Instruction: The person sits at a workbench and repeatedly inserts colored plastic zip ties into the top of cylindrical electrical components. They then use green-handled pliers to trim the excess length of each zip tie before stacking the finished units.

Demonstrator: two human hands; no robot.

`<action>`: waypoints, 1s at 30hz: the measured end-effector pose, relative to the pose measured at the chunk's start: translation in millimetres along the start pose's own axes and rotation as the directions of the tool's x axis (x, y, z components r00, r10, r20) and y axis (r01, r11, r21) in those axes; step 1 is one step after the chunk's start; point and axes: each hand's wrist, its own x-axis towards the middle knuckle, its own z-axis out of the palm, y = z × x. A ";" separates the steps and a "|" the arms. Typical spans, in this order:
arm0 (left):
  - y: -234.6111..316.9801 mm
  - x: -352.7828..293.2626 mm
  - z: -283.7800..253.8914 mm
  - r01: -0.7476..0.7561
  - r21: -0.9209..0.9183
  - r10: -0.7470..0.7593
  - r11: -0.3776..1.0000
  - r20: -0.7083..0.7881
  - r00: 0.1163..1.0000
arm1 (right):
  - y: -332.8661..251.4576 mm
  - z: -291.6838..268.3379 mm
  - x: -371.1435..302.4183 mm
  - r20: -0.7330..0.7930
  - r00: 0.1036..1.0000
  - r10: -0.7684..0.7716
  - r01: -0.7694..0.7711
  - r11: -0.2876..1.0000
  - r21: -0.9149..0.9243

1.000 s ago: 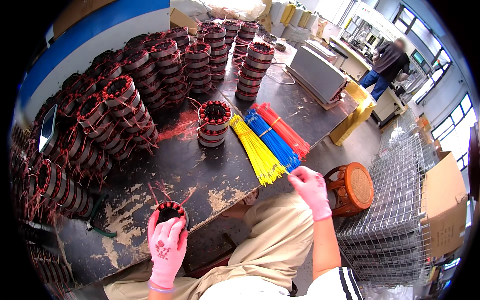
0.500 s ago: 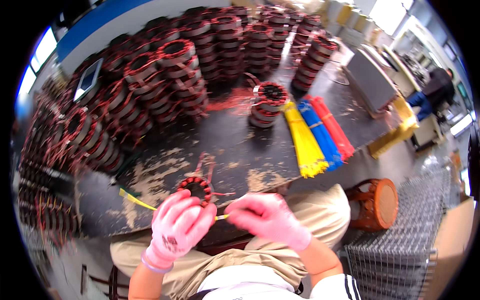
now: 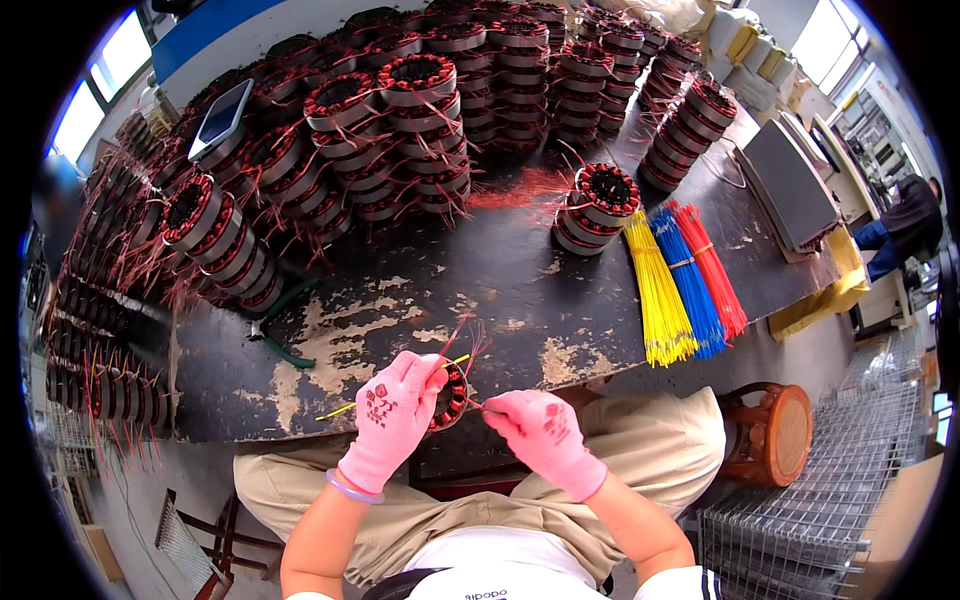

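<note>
Head view: at six o'clock, my left fingers [image 3: 427,368] hold a red-wound stator [image 3: 459,405] and yellow wire [image 3: 337,411], right fingers [image 3: 507,408] a red lead [image 3: 476,405]; scuffed desk [image 3: 465,262] opens from its edge toward twelve.

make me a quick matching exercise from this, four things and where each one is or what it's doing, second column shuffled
1. blue wire bundle
2. orange-brown stool
3. left hand
4. flat-screened device

A. has a yellow wire running through its grip
B. among the wound cores at the left
C. beside the metal mesh
D. between the yellow bundle and red bundle

Pairs: 1-D, 2-C, 3-A, 4-B
</note>
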 end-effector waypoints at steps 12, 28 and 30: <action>3.6 19.3 5.1 -0.007 -0.306 0.038 0.952 0.096 0.995 | 29.0 -4.2 90.0 0.636 0.747 0.195 -0.635 0.492 0.595; 2.1 11.7 12.8 0.025 -0.199 -0.015 0.980 0.049 0.999 | 13.0 -18.4 55.3 0.376 0.851 0.367 -0.508 0.389 0.768; 2.6 11.5 12.3 0.030 -0.185 -0.020 0.982 0.055 0.998 | 14.1 -18.4 61.9 0.503 0.822 0.268 -0.570 0.408 0.714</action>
